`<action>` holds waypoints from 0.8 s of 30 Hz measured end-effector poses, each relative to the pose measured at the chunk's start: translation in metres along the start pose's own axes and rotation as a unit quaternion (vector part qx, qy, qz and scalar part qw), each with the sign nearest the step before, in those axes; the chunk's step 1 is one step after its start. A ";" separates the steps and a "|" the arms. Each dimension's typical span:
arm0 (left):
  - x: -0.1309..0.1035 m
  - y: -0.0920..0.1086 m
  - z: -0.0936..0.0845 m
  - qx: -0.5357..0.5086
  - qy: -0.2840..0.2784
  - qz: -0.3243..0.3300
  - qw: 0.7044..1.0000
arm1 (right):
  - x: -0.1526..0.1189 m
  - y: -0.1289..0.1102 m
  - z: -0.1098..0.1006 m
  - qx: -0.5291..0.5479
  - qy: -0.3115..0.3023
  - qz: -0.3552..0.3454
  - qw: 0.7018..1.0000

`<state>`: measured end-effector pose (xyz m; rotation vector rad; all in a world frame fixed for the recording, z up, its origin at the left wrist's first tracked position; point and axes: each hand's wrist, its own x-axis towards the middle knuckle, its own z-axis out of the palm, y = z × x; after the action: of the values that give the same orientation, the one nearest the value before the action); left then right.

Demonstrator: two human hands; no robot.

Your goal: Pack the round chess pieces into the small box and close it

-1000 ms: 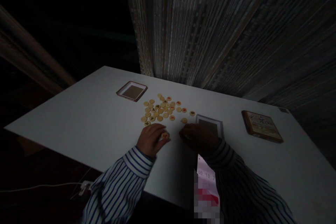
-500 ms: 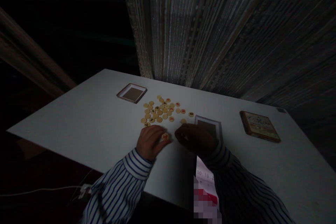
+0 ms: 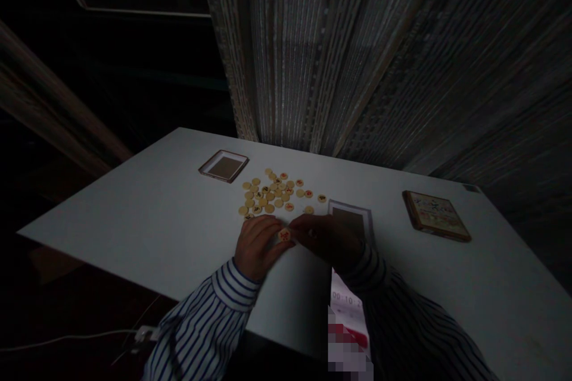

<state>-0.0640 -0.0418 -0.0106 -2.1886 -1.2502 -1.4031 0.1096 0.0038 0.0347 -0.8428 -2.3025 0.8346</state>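
Between the thumb and fingers of my left hand [image 3: 255,248] is a round Chinese chess piece [image 3: 284,235], its red character facing me. My right hand [image 3: 333,241] is closed, dark in shadow, with its fingertips at the right edge of that piece. Whether those fingers touch the piece or hold something else is too dim to tell. Just beyond both hands lies a loose spread of Chinese chess pieces [image 3: 270,196], some blank side up, others showing red or black characters. One single piece [image 3: 308,210] rests close to my right fingers.
An open shallow box [image 3: 217,177] sits at the table's back left. Behind my right hand is another shallow tray [image 3: 370,220], partly covered. A printed box [image 3: 438,214] lies on the right of the white table [image 3: 134,232]. A lit phone [image 3: 346,297] shows below my right wrist.
My right fingertips have moved left to the piece in my left hand, closing the gap between the hands. The whole view has shifted slightly. The spread pieces look the same.
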 end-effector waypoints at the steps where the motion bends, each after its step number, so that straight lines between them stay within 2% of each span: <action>1: 0.001 0.001 0.000 -0.003 0.000 -0.001 1.000 | 0.000 0.001 -0.001 0.007 0.001 -0.005 1.000; 10: 0.013 0.010 0.006 -0.027 -0.005 -0.007 1.000 | -0.003 -0.003 -0.015 -0.013 0.023 -0.038 0.999; 16: 0.015 0.014 0.006 -0.079 -0.018 -0.043 0.996 | -0.006 -0.002 -0.022 -0.038 0.051 -0.041 0.997; 20: 0.019 0.022 0.006 -0.164 -0.028 -0.139 0.976 | -0.008 0.001 -0.028 -0.048 0.051 -0.036 0.997; 24: 0.024 0.031 0.009 -0.251 -0.025 -0.288 0.924 | -0.009 0.003 -0.032 -0.077 0.063 -0.015 0.995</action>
<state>-0.0307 -0.0421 0.0123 -2.2632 -1.8212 -2.1023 0.1381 0.0106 0.0511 -0.8985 -2.2835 0.5797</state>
